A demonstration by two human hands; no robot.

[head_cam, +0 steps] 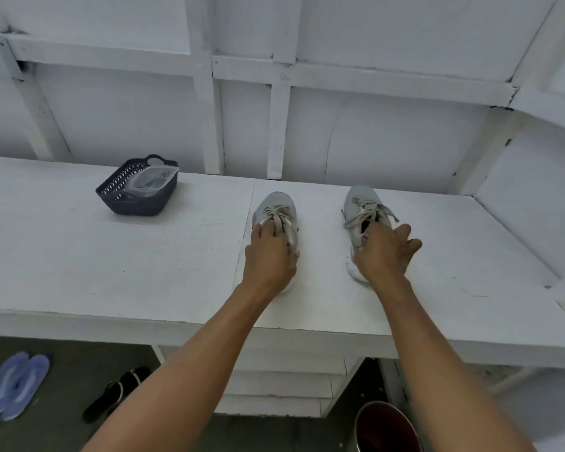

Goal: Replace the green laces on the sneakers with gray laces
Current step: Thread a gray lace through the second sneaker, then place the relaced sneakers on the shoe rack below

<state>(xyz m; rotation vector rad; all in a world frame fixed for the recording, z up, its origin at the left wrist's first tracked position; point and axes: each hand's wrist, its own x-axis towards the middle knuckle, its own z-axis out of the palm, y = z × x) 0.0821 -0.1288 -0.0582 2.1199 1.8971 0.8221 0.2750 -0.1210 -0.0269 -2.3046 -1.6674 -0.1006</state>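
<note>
Two grey sneakers stand side by side on the white table, toes pointing away from me. My left hand grips the left sneaker around its heel and tongue, fingers curled over the pale laces. My right hand rests on the right sneaker at its opening, thumb and fingers spread, hiding the heel. The laces on both shoes look pale grey-beige; no green shows. The right sneaker's laces lie loose across its tongue.
A dark plastic basket holding a clear lidded container stands at the back left of the table. A white wall runs behind and to the right. On the floor below are blue slippers, black sandals and a dark bucket.
</note>
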